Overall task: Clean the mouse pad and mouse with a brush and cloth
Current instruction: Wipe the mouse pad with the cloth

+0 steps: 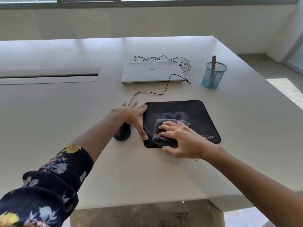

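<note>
A black mouse pad (196,112) lies on the white table (147,169). A folded grey cloth (162,138) sits on the pad's near left part, and my right hand (178,138) presses on it with fingers spread, thumb at its near edge. My left hand (134,117) lies flat with straight fingers along the pad's left edge, thumb touching the pad. A black mouse (122,133) rests on the table just left of the pad, partly hidden under my left wrist; its cable runs off toward the laptop. The brush (213,63) stands in a blue mesh cup (213,76) at the back right.
A closed silver laptop (152,72) lies behind the pad with black cables (164,89) looping round it. A long slot (49,76) cuts the table at the left. The table's right edge runs close to the blue cup.
</note>
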Tool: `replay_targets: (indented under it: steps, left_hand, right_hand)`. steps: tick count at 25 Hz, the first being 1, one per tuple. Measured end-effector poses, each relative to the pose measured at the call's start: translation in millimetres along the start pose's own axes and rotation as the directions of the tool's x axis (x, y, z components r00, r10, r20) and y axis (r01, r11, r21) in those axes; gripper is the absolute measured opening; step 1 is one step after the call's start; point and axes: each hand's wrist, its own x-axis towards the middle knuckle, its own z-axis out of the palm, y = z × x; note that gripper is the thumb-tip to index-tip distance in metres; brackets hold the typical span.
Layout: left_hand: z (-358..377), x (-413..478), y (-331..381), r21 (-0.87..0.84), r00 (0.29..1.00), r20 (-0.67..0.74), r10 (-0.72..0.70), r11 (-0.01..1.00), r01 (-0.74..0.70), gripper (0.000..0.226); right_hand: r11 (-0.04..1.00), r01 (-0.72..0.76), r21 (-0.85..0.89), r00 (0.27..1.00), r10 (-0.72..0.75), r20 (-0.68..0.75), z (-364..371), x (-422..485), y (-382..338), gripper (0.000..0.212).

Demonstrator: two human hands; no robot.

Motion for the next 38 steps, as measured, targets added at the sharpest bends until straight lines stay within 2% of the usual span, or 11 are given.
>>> replay_targets:
  steps: [2,5,8,11,14,17,20,24,28,33,38]
  left_hand:
    - [1,0,0,-0.003,1.000,0.000,0.007,1.000,-0.007,0.152]
    - [2,1,-1,-0.011,1.000,-0.003,0.022,1.000,-0.022,0.151]
    - [4,4,-2,-0.002,0.999,-0.010,0.041,0.999,-0.041,0.151]
    - [5,6,-4,-0.005,0.999,-0.009,0.049,0.999,-0.049,0.153]
    - [7,6,-6,-0.032,0.998,-0.012,0.055,0.998,-0.055,0.153]
    - [9,8,-9,-0.059,0.998,-0.022,0.064,0.996,-0.066,0.154]
    - [10,10,-11,-0.066,0.997,-0.030,0.073,0.995,-0.075,0.156]
    - [13,9,-14,-0.068,0.995,-0.049,0.083,0.994,-0.086,0.158]
    - [14,6,-14,-0.030,0.997,-0.057,0.055,0.998,-0.056,0.163]
    - [6,6,-11,0.051,0.999,-0.049,0.022,0.999,-0.020,0.169]
    - [5,3,-10,0.045,0.999,-0.043,-0.022,0.999,0.024,0.172]
  right_hand:
    - [0.992,-0.058,0.108,0.995,0.067,-0.079,-2,6,-1,0.044]
    - [0.977,-0.208,0.054,0.976,0.211,-0.050,6,25,-5,0.044]
    - [0.976,-0.216,0.018,0.976,0.216,-0.008,18,34,1,0.059]
    - [0.972,-0.228,0.047,0.973,0.230,-0.030,16,52,15,0.057]
    - [0.940,-0.338,0.048,0.927,0.341,-0.158,10,94,23,0.053]
    - [0.874,-0.478,-0.086,0.852,0.438,-0.287,19,118,21,0.054]
    - [0.926,-0.369,-0.079,0.899,0.334,-0.285,35,101,9,0.055]
    - [0.990,-0.143,-0.015,0.981,0.140,-0.137,37,52,1,0.054]
    - [0.983,-0.175,-0.047,0.984,0.175,0.002,24,50,12,0.051]
    - [0.971,-0.182,-0.153,0.983,0.175,-0.064,21,82,28,0.051]
    - [0.907,-0.352,-0.231,0.936,0.342,-0.080,7,138,41,0.049]
